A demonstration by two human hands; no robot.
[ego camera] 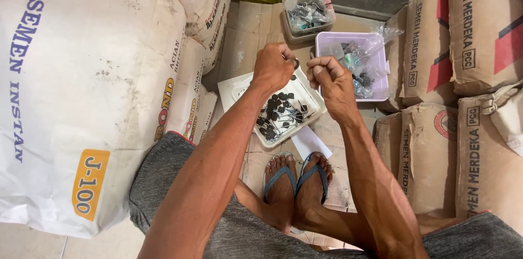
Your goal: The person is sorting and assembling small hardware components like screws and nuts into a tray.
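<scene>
My left hand [272, 67] is closed around a small dark round washer-headed piece, held just above a white tray [315, 101]. The tray holds several dark roofing nails [280, 113] with round caps. My right hand [328, 80] is pinched shut close beside the left, fingertips nearly touching it; what it grips is too small to tell. Both hands hover over the tray, above my feet in blue sandals [297, 174].
A lilac tub [327, 41] with a clear plastic bag of small parts sits beyond the tray. A clear tub [289, 25] of bagged parts stands behind it. White sacks [81, 90] stack on the left, brown paper sacks [463, 101] on the right.
</scene>
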